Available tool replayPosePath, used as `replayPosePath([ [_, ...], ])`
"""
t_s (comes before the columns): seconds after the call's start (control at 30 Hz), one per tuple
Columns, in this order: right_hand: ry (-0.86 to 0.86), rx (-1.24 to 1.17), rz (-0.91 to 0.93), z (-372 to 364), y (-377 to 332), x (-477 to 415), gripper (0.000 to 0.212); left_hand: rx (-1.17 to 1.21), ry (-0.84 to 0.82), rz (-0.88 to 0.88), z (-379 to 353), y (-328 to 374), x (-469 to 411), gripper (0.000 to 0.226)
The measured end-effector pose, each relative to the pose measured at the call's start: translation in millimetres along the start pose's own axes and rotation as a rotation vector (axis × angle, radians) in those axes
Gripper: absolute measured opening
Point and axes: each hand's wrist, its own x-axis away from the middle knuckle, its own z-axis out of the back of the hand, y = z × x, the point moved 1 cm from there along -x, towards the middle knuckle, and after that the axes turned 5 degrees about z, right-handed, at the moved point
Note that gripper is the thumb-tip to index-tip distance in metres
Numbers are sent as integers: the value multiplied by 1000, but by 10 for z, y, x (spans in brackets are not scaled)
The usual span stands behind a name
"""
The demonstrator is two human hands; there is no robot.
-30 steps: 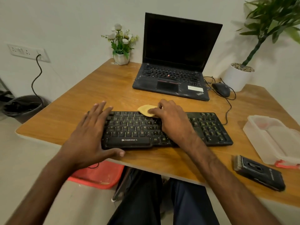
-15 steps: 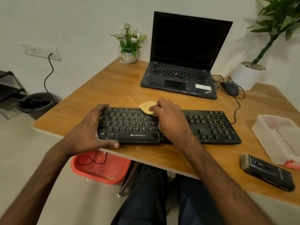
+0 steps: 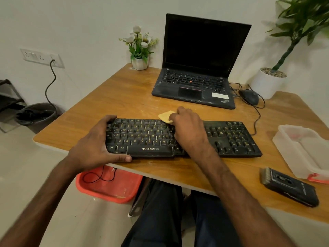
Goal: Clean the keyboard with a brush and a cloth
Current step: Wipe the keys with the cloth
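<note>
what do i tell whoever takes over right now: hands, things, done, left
Left grip: holds the keyboard by its left end, flat on the table.
Right grip: holds the cloth against the keyboard's far edge.
Brush: lies untouched at the table's near right.
Done: cloth wipe begun at the top row; whether brushing happened cannot be told.
Left: the number pad side looks dusty, so probably wipe across to it.
</note>
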Motion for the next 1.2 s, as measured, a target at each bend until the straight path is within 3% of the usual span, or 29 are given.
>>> replayPosePath([
  [0.07, -9, 18, 51, 26, 55, 5, 39, 5, -1, -3, 2, 6, 0, 137],
  [0.23, 8, -66, -79, 66, 338, 146, 39, 16, 15, -12, -11, 14, 1, 136],
  [0.43, -32, -199, 208, 53, 8, 440, 40, 14, 6, -5, -9, 4, 1, 135],
  [0.63, 37, -128, -78, 152, 281, 410, 37, -2, 14, 19, -9, 8, 0, 135],
  [0.83, 68, -248, 114, 74, -249, 719, 31, 5, 11, 20, -2, 7, -4, 134],
  [0.9, 117, -199, 74, 44, -139, 784, 30, 9, 4, 28, 1, 4, -5, 136],
  [1.07, 99, -86, -259, 105, -9, 808, 37, -1, 10, 39, -7, -1, 2, 136],
  [1.2, 114, -133, -183, 58, -400, 752, 29, 0, 10, 34, -6, 3, 5, 130],
])
